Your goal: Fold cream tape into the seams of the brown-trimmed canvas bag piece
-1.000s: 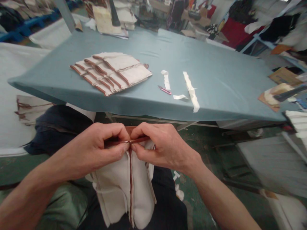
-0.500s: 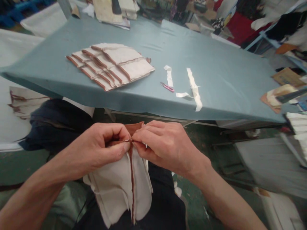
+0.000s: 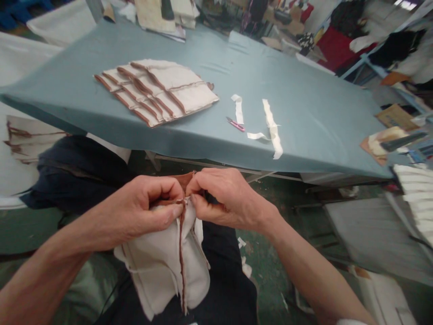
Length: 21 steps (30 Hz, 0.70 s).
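Note:
Over my lap hangs a cream fabric piece (image 3: 154, 266) with a brown seam running down its middle and brown material at its top edge. My left hand (image 3: 154, 205) is closed, thumb and fingers pinching the top edge just left of the seam. Closed on the same edge, right of the seam, is my right hand (image 3: 221, 196), its thumb against the index finger. The two sets of fingertips almost meet at the seam. Part of the piece's far side is hidden behind my hands.
On the blue-covered table (image 3: 297, 104) ahead lies a stack of cream, brown-edged fabric pieces (image 3: 158, 92). Right of it are pink thread snips (image 3: 236, 124) and white strips (image 3: 271, 128). Dark navy cloth (image 3: 74, 174) lies at my left, below the table's edge.
My right hand has shifted slightly left and turned, regripping the top edge with its thumb higher. My left hand keeps its pinch. The view has moved a little.

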Available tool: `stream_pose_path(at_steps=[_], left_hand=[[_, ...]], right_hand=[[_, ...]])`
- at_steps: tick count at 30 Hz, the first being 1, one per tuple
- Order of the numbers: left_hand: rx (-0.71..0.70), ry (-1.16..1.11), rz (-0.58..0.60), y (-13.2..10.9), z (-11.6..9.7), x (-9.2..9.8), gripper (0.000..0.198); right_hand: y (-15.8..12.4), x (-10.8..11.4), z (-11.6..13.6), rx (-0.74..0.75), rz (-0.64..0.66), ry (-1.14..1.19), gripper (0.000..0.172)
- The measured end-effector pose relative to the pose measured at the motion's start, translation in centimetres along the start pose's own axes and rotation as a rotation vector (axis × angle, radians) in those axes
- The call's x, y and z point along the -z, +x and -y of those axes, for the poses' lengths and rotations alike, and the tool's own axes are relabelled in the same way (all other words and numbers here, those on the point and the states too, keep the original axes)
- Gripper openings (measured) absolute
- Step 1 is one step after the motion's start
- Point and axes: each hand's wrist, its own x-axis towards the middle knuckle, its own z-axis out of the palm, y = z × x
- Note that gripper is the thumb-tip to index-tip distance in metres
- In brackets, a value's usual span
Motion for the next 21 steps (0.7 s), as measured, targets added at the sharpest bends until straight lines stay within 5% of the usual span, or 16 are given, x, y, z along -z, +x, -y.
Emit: stream_pose_path(at_steps=[6, 12, 21], left_hand=[[-0.121, 0.216, -0.023, 0.1, 0.0, 0.6, 0.018], [-0.255, 0.498, -0.160, 0.1, -1.9, 0.5, 0.013], [-0.246, 0.313, -0.159, 0.6, -1.5, -0.3, 0.018]], right_hand=[[0.4, -0.1, 0.3, -0.167, 0.049, 0.281, 0.011], [0.5, 0.6, 1.1, -0.217, 0.006, 0.263, 0.010], [-0.6, 0.8, 1.4, -0.244, -0.053, 0.273, 0.007]])
